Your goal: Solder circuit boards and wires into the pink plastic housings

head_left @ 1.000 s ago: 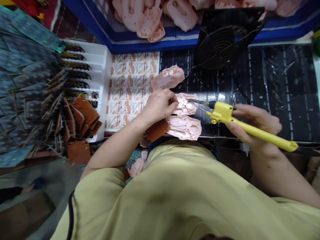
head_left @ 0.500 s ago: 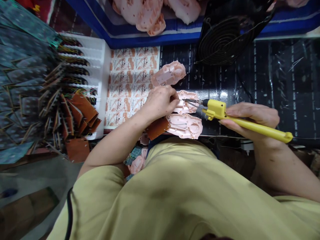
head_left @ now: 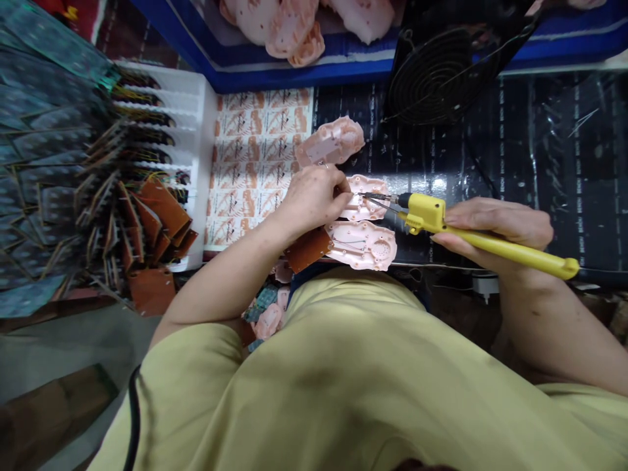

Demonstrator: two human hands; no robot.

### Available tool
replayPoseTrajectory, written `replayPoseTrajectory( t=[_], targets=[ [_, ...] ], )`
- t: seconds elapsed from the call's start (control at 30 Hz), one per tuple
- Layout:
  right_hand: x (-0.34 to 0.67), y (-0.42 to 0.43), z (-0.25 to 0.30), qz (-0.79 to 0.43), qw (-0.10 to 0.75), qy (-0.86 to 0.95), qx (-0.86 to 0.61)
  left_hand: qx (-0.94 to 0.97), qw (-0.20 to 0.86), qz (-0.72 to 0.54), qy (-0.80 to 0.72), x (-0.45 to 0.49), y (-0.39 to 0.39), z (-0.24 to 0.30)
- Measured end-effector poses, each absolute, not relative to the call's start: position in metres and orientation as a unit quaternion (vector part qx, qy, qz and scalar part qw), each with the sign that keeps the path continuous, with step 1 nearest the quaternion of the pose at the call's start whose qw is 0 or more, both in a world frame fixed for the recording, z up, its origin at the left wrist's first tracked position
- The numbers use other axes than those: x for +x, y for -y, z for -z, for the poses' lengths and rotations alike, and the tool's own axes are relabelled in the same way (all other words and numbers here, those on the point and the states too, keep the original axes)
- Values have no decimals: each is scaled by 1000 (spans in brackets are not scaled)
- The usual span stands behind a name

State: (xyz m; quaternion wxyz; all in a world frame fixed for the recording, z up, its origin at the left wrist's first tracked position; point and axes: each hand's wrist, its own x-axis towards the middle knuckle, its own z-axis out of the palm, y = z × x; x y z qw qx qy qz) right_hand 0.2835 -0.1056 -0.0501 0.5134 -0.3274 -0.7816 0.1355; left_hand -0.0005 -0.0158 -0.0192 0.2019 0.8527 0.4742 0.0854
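My right hand (head_left: 495, 229) is closed around a yellow soldering iron (head_left: 485, 243), whose metal tip touches a pink plastic shell (head_left: 369, 199) on the black mat. My left hand (head_left: 314, 199) is curled with its fingertips pressed on the left end of that shell; what it pinches is hidden. A second pink shell (head_left: 366, 245) with a brown circuit board (head_left: 309, 250) attached lies just below. A third pink shell (head_left: 331, 142) lies above my left hand.
A white tray (head_left: 203, 131) at the left holds several brown circuit boards (head_left: 157, 216) with wires. Green boards (head_left: 44, 131) are stacked at the far left. A black fan (head_left: 441, 72) stands behind. A blue bin (head_left: 294, 72) holds more pink shells (head_left: 289, 33).
The soldering iron has moved left, bringing its tip onto the middle pink shell beside my left fingers. The view has shifted slightly.
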Motion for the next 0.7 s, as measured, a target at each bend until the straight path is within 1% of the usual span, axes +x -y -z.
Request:
replayPoseTrajectory(
  t=[0.1,0.23,0.37,0.47,0.53,0.6,0.7],
  targets=[
    [287,107,48,-126,504,789,-328,852,199,-85,-477,0,16,20],
    [290,109,46,-115,538,761,-344,851,195,-80,-482,0,15,20],
    [293,112,51,-129,522,767,-351,847,196,-76,-489,0,15,20],
    [296,118,58,-73,537,754,-371,848,193,-84,-487,-1,15,21],
    [296,124,61,-36,518,742,-424,851,191,-88,-481,-1,16,21],
    [294,129,62,-28,493,734,-466,853,189,-89,-478,-1,16,22],
    [286,134,58,-28,495,740,-455,855,184,-98,-475,-2,17,23]
  ],
)
